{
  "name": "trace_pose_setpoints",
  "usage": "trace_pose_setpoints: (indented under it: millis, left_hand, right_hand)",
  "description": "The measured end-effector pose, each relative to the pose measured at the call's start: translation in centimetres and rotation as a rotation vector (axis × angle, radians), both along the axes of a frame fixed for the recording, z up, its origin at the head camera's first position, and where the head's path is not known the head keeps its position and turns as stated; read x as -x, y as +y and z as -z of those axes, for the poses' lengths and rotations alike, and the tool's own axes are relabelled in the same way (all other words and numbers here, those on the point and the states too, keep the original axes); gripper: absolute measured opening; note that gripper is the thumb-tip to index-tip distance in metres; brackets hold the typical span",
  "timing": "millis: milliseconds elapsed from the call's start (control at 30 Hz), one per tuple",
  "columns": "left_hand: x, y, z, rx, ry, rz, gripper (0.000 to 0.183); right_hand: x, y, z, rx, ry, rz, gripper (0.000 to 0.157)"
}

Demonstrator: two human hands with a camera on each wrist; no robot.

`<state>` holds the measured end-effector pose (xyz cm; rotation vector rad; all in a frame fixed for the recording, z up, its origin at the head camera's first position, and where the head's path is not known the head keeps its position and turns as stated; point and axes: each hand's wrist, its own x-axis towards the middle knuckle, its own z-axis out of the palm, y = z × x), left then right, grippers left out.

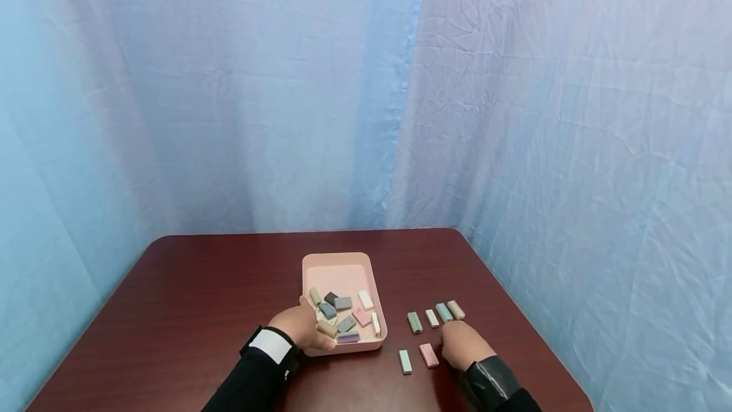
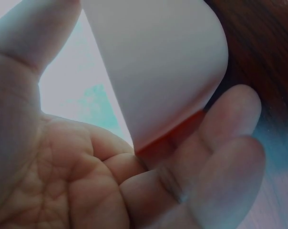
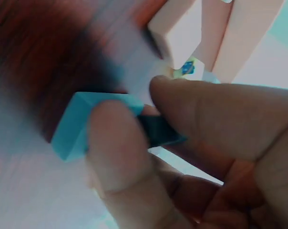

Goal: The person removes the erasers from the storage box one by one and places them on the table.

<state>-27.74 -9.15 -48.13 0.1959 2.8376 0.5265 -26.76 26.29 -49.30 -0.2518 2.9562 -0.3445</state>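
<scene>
My left hand (image 1: 305, 327) grips the near left corner of a pale pink tray (image 1: 334, 260), thumb over the rim side. In the left wrist view the tray's outer wall (image 2: 168, 57) lies between thumb and curled fingers. Inside are several small rectangular blocks, among them a purple block (image 1: 348, 338) and a white block (image 1: 365, 299). On the table at the right, my right hand (image 1: 466, 343) pinches a small dark block (image 3: 158, 131), partly hidden, between thumb and finger. A teal block (image 3: 70, 131) lies right by its fingertip.
Near the right hand, a green block (image 1: 414, 322), a cream block (image 1: 431, 318), a blue block (image 1: 443, 312) and a beige block (image 1: 455, 309) form a loose row. Closer in lie a mint block (image 1: 405, 362) and a pink block (image 1: 429, 355). Blue curtains (image 1: 320, 94) stand behind the brown table (image 1: 200, 297).
</scene>
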Motion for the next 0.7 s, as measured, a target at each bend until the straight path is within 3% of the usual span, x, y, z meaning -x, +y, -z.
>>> trace_pose_setpoints:
  millis: [167, 467, 700]
  left_hand:
    - [0.0, -0.1, 0.1, -0.005, -0.006, -0.016, 0.121]
    - [0.1, -0.2, 0.2, -0.012, 0.004, -0.018, 0.121]
    - [0.0, 0.0, 0.0, -0.034, -0.003, -0.009, 0.120]
  right_hand:
    - [0.3, 0.2, 0.7, 0.028, 0.054, 0.013, 0.018]
    - [0.4, 0.7, 0.9, 0.094, 0.069, 0.038, 0.018]
    - [0.9, 3.7, 0.3, 0.109, 0.125, 0.144, 0.008]
